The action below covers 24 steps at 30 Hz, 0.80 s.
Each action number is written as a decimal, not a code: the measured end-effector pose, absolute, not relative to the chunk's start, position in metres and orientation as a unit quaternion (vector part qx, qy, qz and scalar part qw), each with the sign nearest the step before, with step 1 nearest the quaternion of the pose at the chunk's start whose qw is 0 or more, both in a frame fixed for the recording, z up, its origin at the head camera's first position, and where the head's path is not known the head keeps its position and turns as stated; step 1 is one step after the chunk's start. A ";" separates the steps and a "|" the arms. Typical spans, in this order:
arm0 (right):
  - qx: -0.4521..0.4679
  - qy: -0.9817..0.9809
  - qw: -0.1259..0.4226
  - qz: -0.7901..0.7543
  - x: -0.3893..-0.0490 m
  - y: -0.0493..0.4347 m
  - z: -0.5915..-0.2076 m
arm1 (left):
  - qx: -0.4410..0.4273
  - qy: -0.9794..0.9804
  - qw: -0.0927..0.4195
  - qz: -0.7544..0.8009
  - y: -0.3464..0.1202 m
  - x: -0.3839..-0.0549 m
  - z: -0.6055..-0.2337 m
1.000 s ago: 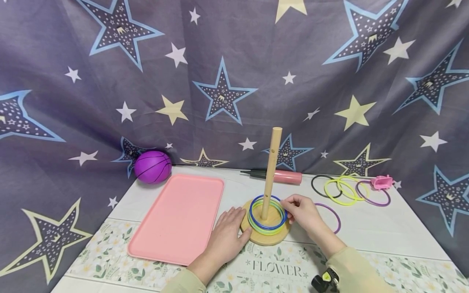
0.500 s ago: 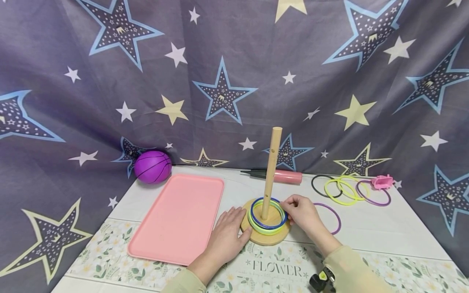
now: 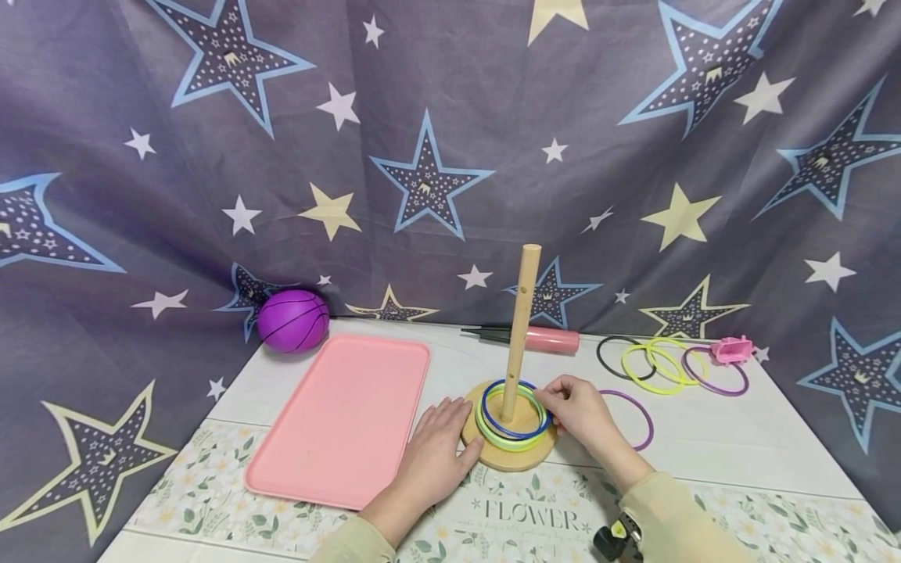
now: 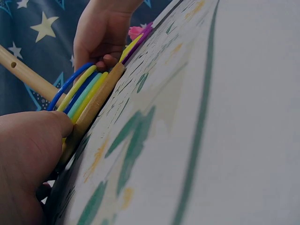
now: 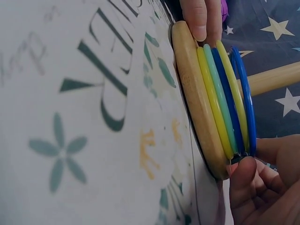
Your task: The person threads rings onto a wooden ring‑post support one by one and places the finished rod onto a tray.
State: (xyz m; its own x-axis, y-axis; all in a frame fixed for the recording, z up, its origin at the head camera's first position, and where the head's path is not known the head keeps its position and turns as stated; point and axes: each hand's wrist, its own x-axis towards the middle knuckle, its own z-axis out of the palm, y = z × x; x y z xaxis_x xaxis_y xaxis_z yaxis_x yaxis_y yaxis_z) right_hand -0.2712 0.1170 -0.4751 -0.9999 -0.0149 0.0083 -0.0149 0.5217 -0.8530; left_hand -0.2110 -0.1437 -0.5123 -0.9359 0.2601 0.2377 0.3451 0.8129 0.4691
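A wooden peg (image 3: pixel 521 336) rises from a round wooden base (image 3: pixel 517 461). Stacked around its foot are several thin rings, yellow, mint, dark blue, yellow (image 5: pixel 235 84), with a blue ring (image 5: pixel 248 103) on top. My right hand (image 3: pixel 577 407) pinches the blue ring at the stack's right side between thumb and fingers. In the right wrist view, the thumb also touches the edge of the rings below. My left hand (image 3: pixel 436 450) lies with its fingers extended against the base's left side; in the left wrist view its thumb (image 4: pixel 58 123) is by the rings and base.
A pink tray (image 3: pixel 345 422) lies at left, a purple ball (image 3: pixel 293 321) behind it. A pink hand pump (image 3: pixel 552 339) is behind the peg. Loose rings (image 3: pixel 651 369), a pink clip-like piece (image 3: pixel 732 349) and a purple ring (image 3: pixel 647 418) lie at right.
The top blue ring's far edge has dropped slightly onto the stack, and it sits flatter. My right hand has shifted very little. My left hand keeps its place.
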 end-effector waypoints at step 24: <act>0.016 0.876 -0.024 -0.482 -0.261 0.151 -0.452 | -0.160 -0.949 0.080 -0.260 -0.145 -0.212 -0.514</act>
State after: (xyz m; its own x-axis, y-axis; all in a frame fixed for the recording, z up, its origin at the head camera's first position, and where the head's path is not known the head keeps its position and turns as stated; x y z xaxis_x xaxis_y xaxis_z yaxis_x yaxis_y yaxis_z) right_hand -0.2606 0.1506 -0.4520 -0.9983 0.0509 0.0278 0.0037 0.5352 -0.8447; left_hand -0.2117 -0.1449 -0.5144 -0.9359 0.2626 0.2350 0.3456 0.8139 0.4670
